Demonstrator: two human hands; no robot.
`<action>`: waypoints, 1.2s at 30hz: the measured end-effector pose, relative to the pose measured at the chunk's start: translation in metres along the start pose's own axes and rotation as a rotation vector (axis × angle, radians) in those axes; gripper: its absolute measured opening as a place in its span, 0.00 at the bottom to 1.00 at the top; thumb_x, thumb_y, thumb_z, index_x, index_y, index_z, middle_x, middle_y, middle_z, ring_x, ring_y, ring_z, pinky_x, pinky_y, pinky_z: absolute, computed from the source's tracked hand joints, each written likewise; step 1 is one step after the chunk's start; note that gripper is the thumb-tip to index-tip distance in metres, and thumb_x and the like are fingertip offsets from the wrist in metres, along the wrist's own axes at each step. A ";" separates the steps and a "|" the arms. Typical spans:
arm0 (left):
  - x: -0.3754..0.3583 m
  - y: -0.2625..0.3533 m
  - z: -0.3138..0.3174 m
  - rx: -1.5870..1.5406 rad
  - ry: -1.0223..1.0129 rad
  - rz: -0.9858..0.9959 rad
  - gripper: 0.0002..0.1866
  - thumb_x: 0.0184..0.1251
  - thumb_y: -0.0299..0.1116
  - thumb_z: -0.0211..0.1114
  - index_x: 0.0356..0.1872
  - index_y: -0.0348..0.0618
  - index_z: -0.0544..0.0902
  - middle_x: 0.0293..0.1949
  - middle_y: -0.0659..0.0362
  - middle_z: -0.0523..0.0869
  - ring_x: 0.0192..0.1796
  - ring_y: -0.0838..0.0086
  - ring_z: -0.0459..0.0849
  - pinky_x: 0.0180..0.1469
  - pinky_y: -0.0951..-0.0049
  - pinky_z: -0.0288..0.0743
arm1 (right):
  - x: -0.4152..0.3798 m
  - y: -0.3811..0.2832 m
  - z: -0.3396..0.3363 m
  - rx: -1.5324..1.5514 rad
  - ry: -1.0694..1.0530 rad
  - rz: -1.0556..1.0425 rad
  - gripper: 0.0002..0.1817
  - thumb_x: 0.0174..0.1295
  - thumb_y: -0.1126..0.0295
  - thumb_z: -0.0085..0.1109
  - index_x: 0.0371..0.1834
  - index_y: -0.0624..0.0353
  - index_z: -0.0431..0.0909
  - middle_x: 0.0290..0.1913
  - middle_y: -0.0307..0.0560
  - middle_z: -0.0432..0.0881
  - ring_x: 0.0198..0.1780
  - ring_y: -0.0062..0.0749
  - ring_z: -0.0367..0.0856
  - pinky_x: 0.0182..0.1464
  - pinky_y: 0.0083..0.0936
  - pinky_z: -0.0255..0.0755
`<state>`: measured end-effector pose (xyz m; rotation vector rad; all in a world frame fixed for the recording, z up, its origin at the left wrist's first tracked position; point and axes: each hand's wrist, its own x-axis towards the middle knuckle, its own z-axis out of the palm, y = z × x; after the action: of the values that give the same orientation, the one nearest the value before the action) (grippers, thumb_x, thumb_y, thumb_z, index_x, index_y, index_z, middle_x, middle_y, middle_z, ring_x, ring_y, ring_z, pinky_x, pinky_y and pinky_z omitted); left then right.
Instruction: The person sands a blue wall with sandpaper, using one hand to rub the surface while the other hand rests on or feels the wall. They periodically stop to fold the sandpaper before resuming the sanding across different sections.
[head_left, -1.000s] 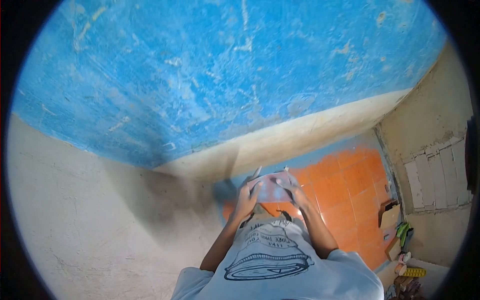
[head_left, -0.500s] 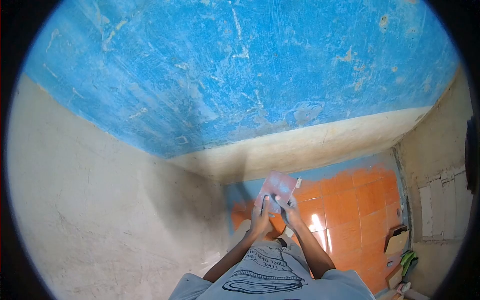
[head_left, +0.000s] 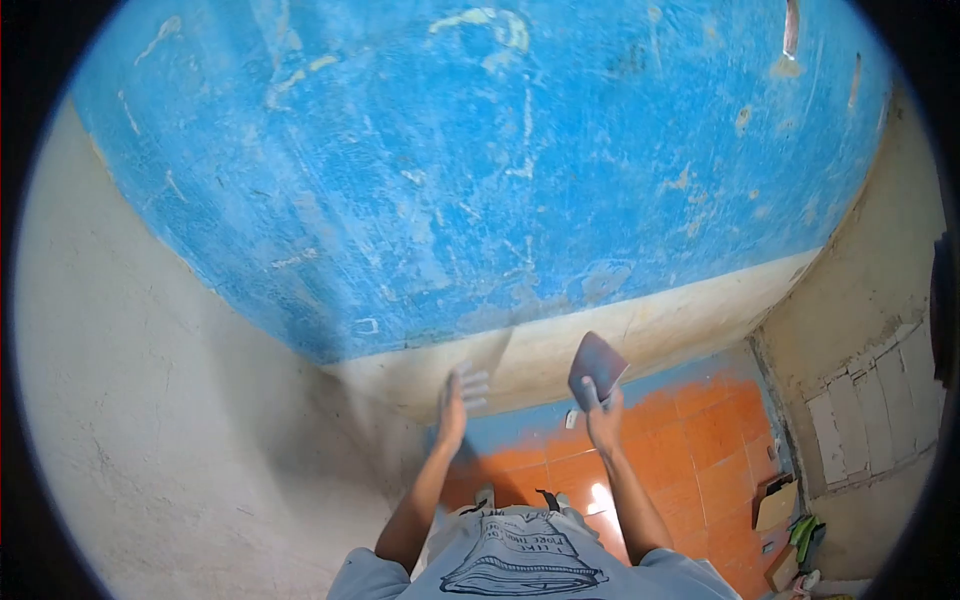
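Observation:
My right hand (head_left: 604,415) grips a folded sheet of sandpaper (head_left: 597,366) by its lower edge, thumb on top. The sheet is dark reddish-brown and slightly bent, and it is held out in front of the pale lower band of the wall. My left hand (head_left: 456,405) is off to the left with nothing in it, fingers stretched apart and a little blurred. Ahead stands the blue wall (head_left: 450,220), its paint scuffed and patchy with pale marks. Both hands are apart from the wall.
Orange floor tiles (head_left: 640,445) have a bluish dusty strip along the wall. A small white object (head_left: 571,419) lies on them. At the right are a cardboard box (head_left: 776,505) and a green item (head_left: 803,535). A bare grey wall (head_left: 130,400) rises at the left.
Both hands were together on the sandpaper; my left hand has let go and moved left. My right hand has carried the sheet to the right. The view has tilted up slightly.

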<state>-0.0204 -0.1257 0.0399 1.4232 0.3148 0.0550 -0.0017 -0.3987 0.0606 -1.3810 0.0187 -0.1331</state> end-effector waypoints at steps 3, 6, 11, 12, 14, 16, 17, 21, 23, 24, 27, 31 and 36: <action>0.035 0.088 -0.039 0.131 0.111 0.287 0.38 0.85 0.62 0.42 0.76 0.37 0.70 0.63 0.47 0.84 0.65 0.61 0.82 0.71 0.61 0.69 | 0.033 -0.017 0.021 -0.143 0.008 -0.220 0.18 0.79 0.69 0.56 0.63 0.73 0.76 0.53 0.48 0.84 0.54 0.28 0.79 0.59 0.28 0.72; 0.073 0.156 -0.072 0.413 0.300 0.699 0.34 0.87 0.56 0.44 0.77 0.37 0.69 0.70 0.45 0.75 0.72 0.54 0.72 0.76 0.53 0.61 | 0.070 -0.042 0.045 -0.375 0.033 -0.480 0.18 0.77 0.76 0.52 0.66 0.74 0.74 0.57 0.55 0.84 0.60 0.33 0.80 0.64 0.31 0.71; 0.103 0.251 -0.091 0.958 0.682 1.296 0.30 0.87 0.47 0.45 0.80 0.41 0.65 0.81 0.44 0.58 0.82 0.42 0.56 0.79 0.39 0.50 | 0.133 -0.120 0.098 -0.551 0.101 -0.752 0.27 0.71 0.84 0.46 0.75 0.71 0.66 0.67 0.60 0.78 0.66 0.40 0.78 0.66 0.31 0.69; 0.114 0.257 -0.094 1.032 0.718 1.318 0.30 0.87 0.48 0.44 0.81 0.42 0.64 0.82 0.44 0.58 0.82 0.42 0.55 0.80 0.38 0.48 | 0.137 -0.153 0.117 -0.572 0.124 -0.852 0.33 0.65 0.86 0.46 0.77 0.69 0.64 0.72 0.59 0.73 0.71 0.44 0.73 0.69 0.34 0.66; 0.137 0.259 -0.103 1.166 0.796 1.387 0.31 0.87 0.48 0.45 0.82 0.43 0.63 0.82 0.44 0.57 0.83 0.42 0.53 0.81 0.38 0.45 | 0.155 -0.210 0.153 -0.609 0.169 -1.061 0.46 0.53 0.92 0.46 0.83 0.65 0.58 0.82 0.59 0.63 0.81 0.52 0.65 0.77 0.39 0.61; 0.162 0.245 -0.113 1.287 0.883 1.480 0.30 0.87 0.46 0.45 0.82 0.44 0.63 0.83 0.43 0.56 0.84 0.43 0.53 0.81 0.39 0.45 | 0.193 -0.239 0.166 -0.739 0.285 -1.288 0.52 0.47 0.92 0.47 0.84 0.63 0.54 0.84 0.56 0.60 0.81 0.55 0.62 0.78 0.52 0.58; 0.165 0.245 -0.113 1.273 0.890 1.499 0.30 0.87 0.45 0.46 0.82 0.44 0.64 0.83 0.43 0.56 0.84 0.43 0.54 0.81 0.38 0.45 | 0.207 -0.252 0.171 -0.824 0.353 -1.283 0.52 0.47 0.91 0.48 0.85 0.63 0.53 0.84 0.57 0.59 0.81 0.57 0.61 0.77 0.57 0.58; 0.168 0.242 -0.113 1.242 0.897 1.552 0.29 0.86 0.45 0.47 0.80 0.44 0.67 0.82 0.43 0.60 0.83 0.45 0.57 0.81 0.39 0.47 | 0.234 -0.275 0.202 -0.940 0.560 -1.274 0.52 0.48 0.93 0.46 0.85 0.60 0.53 0.84 0.62 0.56 0.83 0.62 0.55 0.78 0.66 0.53; 0.168 0.240 -0.113 1.248 0.895 1.551 0.29 0.85 0.46 0.47 0.80 0.43 0.68 0.82 0.44 0.62 0.83 0.45 0.58 0.81 0.39 0.47 | 0.236 -0.270 0.222 -0.908 0.547 -1.290 0.49 0.54 0.91 0.44 0.86 0.59 0.52 0.85 0.64 0.51 0.84 0.67 0.50 0.79 0.67 0.48; 0.168 0.239 -0.114 1.258 0.892 1.547 0.30 0.85 0.46 0.47 0.80 0.43 0.68 0.81 0.44 0.62 0.83 0.45 0.58 0.81 0.40 0.47 | 0.234 -0.270 0.223 -0.942 0.541 -1.277 0.47 0.56 0.90 0.44 0.86 0.60 0.52 0.86 0.64 0.51 0.84 0.67 0.50 0.80 0.67 0.47; 0.167 0.241 -0.115 1.288 0.899 1.549 0.30 0.84 0.47 0.48 0.80 0.43 0.68 0.82 0.45 0.62 0.83 0.46 0.58 0.81 0.42 0.48 | 0.232 -0.276 0.219 -1.070 0.550 -1.248 0.43 0.62 0.87 0.42 0.85 0.63 0.51 0.86 0.65 0.49 0.85 0.65 0.47 0.81 0.66 0.44; 0.164 0.241 -0.117 1.286 0.840 1.549 0.31 0.84 0.46 0.49 0.80 0.43 0.67 0.82 0.45 0.62 0.83 0.46 0.57 0.81 0.42 0.45 | 0.230 -0.283 0.231 -1.002 0.484 -1.360 0.47 0.54 0.87 0.47 0.83 0.71 0.50 0.84 0.70 0.51 0.84 0.65 0.50 0.80 0.63 0.52; 0.156 0.242 -0.113 1.218 0.742 1.496 0.32 0.83 0.45 0.50 0.82 0.45 0.64 0.83 0.46 0.58 0.85 0.46 0.52 0.81 0.38 0.39 | 0.238 -0.296 0.226 -0.991 0.556 -1.249 0.47 0.52 0.91 0.43 0.84 0.71 0.50 0.84 0.73 0.49 0.85 0.62 0.48 0.83 0.55 0.48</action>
<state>0.1376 0.0556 0.2353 2.5002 -0.2775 1.9076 0.2308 -0.2572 0.4093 -2.1004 -0.3639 -1.7340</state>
